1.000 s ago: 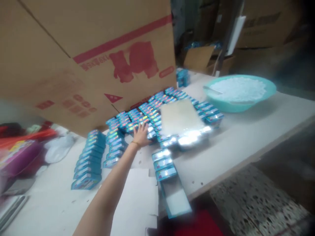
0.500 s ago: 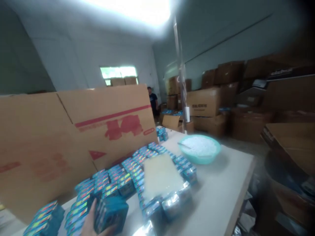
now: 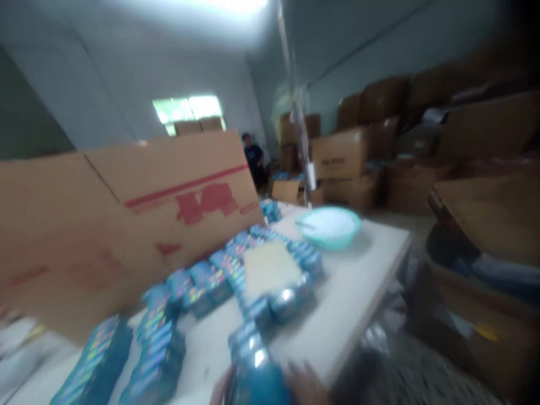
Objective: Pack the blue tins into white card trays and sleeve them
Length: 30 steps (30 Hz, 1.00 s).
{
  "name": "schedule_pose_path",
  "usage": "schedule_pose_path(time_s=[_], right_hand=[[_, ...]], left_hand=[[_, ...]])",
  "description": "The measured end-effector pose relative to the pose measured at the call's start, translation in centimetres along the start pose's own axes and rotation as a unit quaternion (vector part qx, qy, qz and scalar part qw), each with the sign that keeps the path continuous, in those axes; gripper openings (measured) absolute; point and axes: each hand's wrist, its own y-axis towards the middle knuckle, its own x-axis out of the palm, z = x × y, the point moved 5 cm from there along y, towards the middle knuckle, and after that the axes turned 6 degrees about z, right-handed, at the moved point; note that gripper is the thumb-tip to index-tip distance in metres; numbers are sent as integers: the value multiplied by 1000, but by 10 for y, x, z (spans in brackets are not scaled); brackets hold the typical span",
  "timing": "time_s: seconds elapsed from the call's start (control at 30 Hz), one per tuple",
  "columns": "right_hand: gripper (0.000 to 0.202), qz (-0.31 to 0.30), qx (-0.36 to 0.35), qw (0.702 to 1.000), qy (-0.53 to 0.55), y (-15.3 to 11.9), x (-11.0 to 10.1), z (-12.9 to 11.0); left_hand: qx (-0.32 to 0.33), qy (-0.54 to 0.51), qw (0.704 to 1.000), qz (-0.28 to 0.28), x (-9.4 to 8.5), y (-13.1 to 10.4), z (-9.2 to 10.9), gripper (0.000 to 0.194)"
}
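At the bottom edge, a stack of small blue boxes [image 3: 260, 385] sits between my two hands, its front end blurred. My left hand [image 3: 221, 388] is closed against its left side, only partly in view. On the other side, my right hand [image 3: 307, 385] presses close with smeared fingers. Shiny wrapped blue boxes [image 3: 247, 337] lie just beyond the stack. Further along the white table [image 3: 211, 337] stand several rows of blue boxes [image 3: 156, 360], with a pale flat board [image 3: 270, 267] lying on some of them.
A large cardboard sheet [image 3: 189, 185] with red print stands along the table's left side. A turquoise basin [image 3: 329, 244] of white material, with a utensil in it, is at the far end. Open cartons [image 3: 489, 219] lie to the right; a person [image 3: 253, 157] is in the background.
My left hand has moved right with the boxes it held, from the left rows toward the bottom middle. My right hand has come into view. The camera view has shifted.
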Motion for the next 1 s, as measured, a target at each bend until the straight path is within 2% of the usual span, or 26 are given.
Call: schedule_pose_path(time_s=[0.07,0.1,0.17,0.27,0.47,0.63,0.77,0.9,1.0], right_hand=[[40,-56,40,997,28,-18,20,10],[45,-84,45,995,25,-25,30,13],[47,-111,43,993,25,-35,42,19],[45,-120,32,992,34,-37,44,23],[44,-106,23,994,25,-34,35,25],[46,-123,21,992,16,-36,36,26],[48,-121,22,992,10,-36,35,25],[48,-123,20,992,4,-38,39,26],[48,-132,19,991,12,-42,40,24]], left_hand=[[39,47,997,-51,16,-40,5,91],[84,80,990,-85,24,-54,11,94],[112,156,976,-104,33,-66,17,92],[112,242,958,-108,38,-64,22,92],[128,327,927,-133,45,-64,34,88],[122,390,899,-160,60,-62,50,84],[120,437,874,-176,76,-59,55,81],[127,433,873,-184,99,-63,50,77],[107,421,886,-163,105,-67,44,78]])
